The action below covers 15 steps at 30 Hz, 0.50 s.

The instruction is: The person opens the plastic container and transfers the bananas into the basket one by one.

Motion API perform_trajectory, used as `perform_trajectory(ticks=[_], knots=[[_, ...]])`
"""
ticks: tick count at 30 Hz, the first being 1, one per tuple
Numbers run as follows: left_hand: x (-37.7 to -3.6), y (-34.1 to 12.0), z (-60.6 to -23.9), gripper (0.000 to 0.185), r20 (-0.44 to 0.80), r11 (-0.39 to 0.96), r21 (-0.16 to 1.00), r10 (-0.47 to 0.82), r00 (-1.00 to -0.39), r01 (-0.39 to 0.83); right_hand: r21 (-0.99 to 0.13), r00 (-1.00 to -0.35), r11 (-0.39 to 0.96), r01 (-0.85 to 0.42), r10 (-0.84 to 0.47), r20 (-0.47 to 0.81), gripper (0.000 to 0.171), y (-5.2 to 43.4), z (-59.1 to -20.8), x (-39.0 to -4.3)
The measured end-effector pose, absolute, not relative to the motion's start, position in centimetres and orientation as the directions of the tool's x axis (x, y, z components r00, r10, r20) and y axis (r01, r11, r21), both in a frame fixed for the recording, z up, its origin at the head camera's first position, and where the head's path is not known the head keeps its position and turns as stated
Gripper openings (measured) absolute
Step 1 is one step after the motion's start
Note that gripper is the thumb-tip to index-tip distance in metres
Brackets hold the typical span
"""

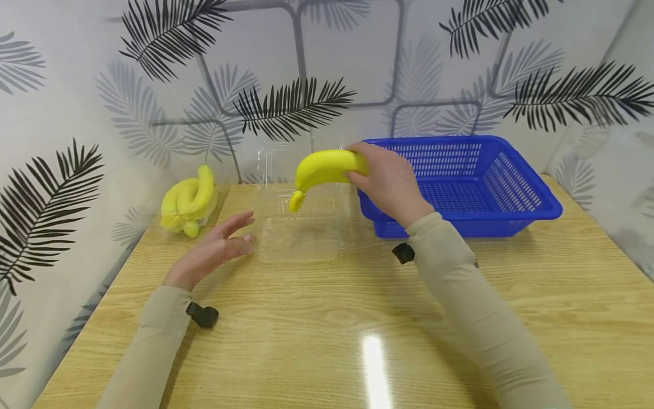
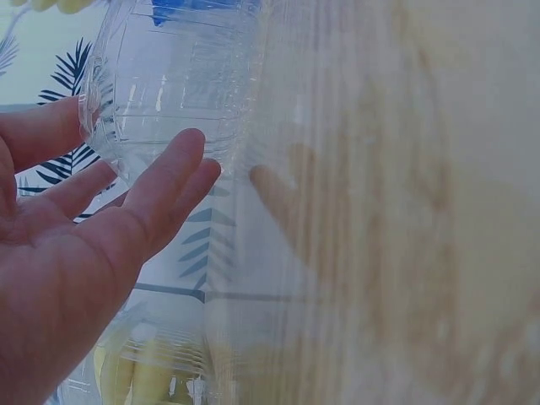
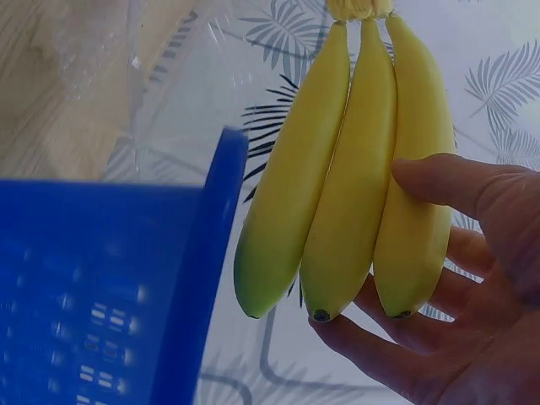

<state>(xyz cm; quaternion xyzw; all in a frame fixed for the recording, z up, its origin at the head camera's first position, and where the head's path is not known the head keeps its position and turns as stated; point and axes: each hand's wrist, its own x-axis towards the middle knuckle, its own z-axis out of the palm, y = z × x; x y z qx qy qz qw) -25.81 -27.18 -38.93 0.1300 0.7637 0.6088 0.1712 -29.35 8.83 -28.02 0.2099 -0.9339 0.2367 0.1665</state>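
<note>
The head view is showing the right hand (image 1: 390, 182) gripping yellow bananas (image 1: 327, 166) at its nine o'clock. A clear box (image 1: 301, 244) is sitting at its eight o'clock. A blue basket (image 1: 490, 224) is standing at three o'clock, and the hand is hiding some of it. The left hand (image 1: 217, 250), fingers apart, is having more bananas (image 1: 189, 199) at eleven o'clock.

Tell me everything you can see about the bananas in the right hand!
The bananas make one bunch: three show in the right wrist view, side by side, joined at a yellow stem end. They are yellow, smooth and gently curved, greenish at the other end, and two dark tips show. They look like plastic or foam, though I can't be sure. The right hand holds them up, thumb on one side, fingers on the other. In the head view, the stem end points down and left.
</note>
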Motion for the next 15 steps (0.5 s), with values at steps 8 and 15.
perform_trajectory(ticks=[8,15], knots=[[-25.6,-27.1,-38.7,0.067,-0.101,0.256,0.967,0.402,-0.91,0.006,-0.379,-0.87,0.817,-0.435,-0.273,0.41,0.042,11.7,-28.2,-29.5],[-25.7,-27.2,-38.8,0.067,-0.1,0.257,0.966,0.41,-0.907,0.01,-0.39,-0.883,0.831,-0.398,-0.231,0.409,0.041,14.5,-28.3,-29.6]])
